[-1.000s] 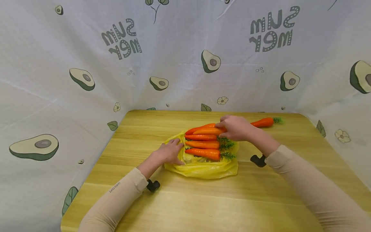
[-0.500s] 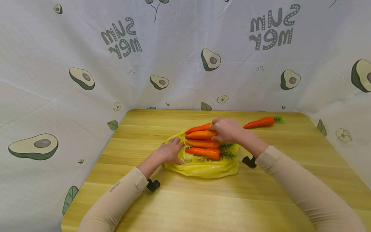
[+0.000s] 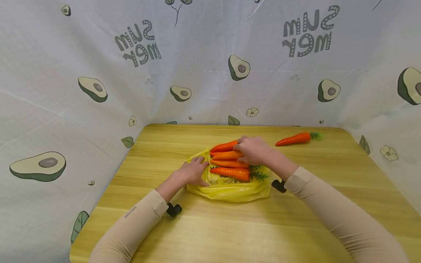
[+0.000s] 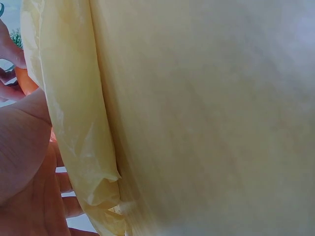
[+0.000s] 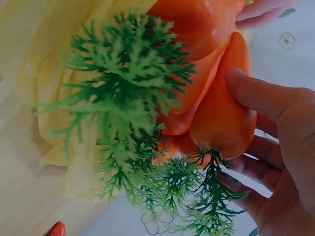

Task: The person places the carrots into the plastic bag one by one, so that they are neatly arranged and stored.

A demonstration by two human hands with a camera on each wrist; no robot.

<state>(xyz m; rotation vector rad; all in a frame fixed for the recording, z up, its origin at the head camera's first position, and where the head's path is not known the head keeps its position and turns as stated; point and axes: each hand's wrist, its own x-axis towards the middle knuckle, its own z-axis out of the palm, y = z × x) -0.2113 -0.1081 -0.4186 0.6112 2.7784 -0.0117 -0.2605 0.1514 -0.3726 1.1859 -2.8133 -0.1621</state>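
On the tabletop lies a flattened yellow plastic bag (image 3: 238, 195) with several orange carrots on it, green tops to the right. My right hand (image 3: 254, 150) pinches one carrot (image 5: 226, 108) near its thick end, thumb on top and fingers beneath; in the head view it overlaps the carrots beside it. The carrot nearest me (image 3: 231, 173) lies in full view on the bag's print. My left hand (image 3: 194, 171) rests on the bag's left edge, fingers spread and thumb apart. In the left wrist view a fold of the bag hides part of its fingers.
Another carrot (image 3: 294, 139) lies apart at the back right of the wooden table (image 3: 217, 233). A white curtain (image 3: 204, 73) with avocado prints hangs behind the table and along its sides. A black wrist mount (image 3: 279, 186) sits below my right wrist.
My right hand has moved left and a little toward me, carrying its carrot down among the others. The separate carrot at the back shows more fully. My left hand stays in place.
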